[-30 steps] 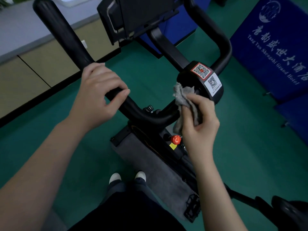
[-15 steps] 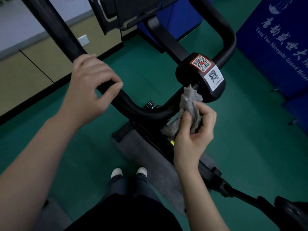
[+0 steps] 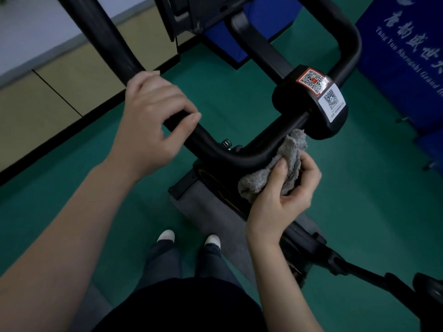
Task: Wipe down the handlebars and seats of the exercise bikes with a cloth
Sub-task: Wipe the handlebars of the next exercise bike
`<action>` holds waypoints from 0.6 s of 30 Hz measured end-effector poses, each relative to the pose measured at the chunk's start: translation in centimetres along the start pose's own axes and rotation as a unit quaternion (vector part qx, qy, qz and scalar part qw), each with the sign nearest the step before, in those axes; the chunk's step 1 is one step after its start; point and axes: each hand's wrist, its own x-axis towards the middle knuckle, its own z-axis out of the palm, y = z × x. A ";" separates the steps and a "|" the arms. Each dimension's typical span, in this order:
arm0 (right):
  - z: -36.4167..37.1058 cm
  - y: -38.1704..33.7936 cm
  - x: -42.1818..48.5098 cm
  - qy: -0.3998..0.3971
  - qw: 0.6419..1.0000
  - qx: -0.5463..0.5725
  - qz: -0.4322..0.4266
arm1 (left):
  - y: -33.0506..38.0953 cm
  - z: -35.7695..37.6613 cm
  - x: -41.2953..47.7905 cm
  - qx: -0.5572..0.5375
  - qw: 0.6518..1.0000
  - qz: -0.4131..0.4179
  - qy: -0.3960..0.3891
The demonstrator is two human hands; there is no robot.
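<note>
The exercise bike's black handlebar (image 3: 242, 156) curves across the middle of the head view. My left hand (image 3: 153, 123) grips its left arm, fingers wrapped over the bar. My right hand (image 3: 285, 195) holds a crumpled grey cloth (image 3: 287, 159) and presses it against the underside of the bar's low bend, just below the black centre clamp (image 3: 309, 109) with two QR stickers. The bike's seat (image 3: 429, 291) shows only as a dark edge at the lower right.
The bike's frame stands on a grey mat (image 3: 211, 212) over green floor. My white shoes (image 3: 189, 238) are beside the mat. A blue banner (image 3: 402, 56) hangs at right. Beige cabinets (image 3: 60, 77) line the left wall. A console (image 3: 191, 13) sits above the bar.
My right hand has slid the cloth down from beside the centre clamp to under the bar's bend. My left hand keeps its grip on the left arm.
</note>
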 end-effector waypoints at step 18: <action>6.9 -3.9 -7.7 0.213 0.977 -0.007 0.028 | -1.2 -0.2 0.2 -0.056 0.996 0.069 0.022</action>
